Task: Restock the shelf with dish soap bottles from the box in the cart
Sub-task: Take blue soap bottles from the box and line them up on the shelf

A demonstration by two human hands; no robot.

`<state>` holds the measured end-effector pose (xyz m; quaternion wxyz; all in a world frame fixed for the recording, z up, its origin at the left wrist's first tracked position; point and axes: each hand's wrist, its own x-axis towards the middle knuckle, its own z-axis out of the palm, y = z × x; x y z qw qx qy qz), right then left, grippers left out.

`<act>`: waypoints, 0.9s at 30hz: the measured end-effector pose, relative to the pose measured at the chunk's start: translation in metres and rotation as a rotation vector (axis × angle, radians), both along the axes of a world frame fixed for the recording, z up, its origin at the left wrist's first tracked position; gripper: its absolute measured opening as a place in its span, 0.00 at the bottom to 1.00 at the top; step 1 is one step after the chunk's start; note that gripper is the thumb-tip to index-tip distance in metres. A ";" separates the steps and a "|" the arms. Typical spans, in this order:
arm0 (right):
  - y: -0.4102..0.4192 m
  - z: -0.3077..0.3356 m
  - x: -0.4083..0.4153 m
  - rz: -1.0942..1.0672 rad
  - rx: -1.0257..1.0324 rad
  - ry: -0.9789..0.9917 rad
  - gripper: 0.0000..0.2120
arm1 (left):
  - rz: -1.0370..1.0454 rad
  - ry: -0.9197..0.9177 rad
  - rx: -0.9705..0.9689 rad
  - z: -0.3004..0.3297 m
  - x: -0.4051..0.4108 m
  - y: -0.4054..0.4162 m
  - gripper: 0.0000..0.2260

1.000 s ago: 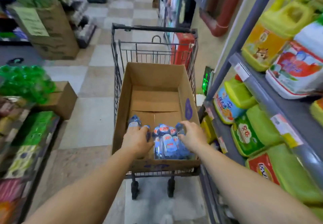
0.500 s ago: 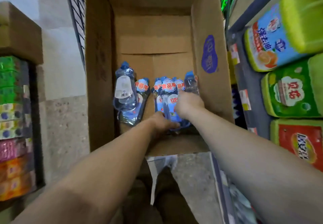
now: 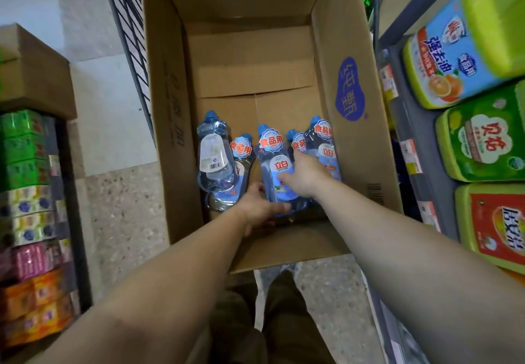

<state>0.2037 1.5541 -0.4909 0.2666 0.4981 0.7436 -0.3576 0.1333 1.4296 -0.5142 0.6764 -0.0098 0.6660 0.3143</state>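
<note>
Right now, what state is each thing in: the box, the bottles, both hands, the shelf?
Cardboard box: open, far half bare.
Dish soap bottles: lying flat at the near end, caps pointing away.
Left hand: at the base of the middle bottle; grip unclear.
Right hand: on top of the middle bottles, fingers reaching forward.
Shelf: stocked with green jugs.

open cardboard box (image 3: pixel 352 50) standing in wire cart (image 3: pixel 125 36), brown floor flaps bare toward far edge. five clear blue dish soap bottles (image 3: pixel 274 170) lying flat near the near edge, caps toward far edge: two overlapping by left wall, three packed together toward right wall. shelf (image 3: pixel 412 124) right of cart, carrying green-capped detergent jugs (image 3: pixel 466 50) on their sides, price tags along front edge.
</note>
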 end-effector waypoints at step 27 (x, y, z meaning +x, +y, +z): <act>-0.063 0.331 0.249 -0.828 0.422 1.002 0.18 | -0.623 0.117 1.150 0.269 0.146 0.075 0.35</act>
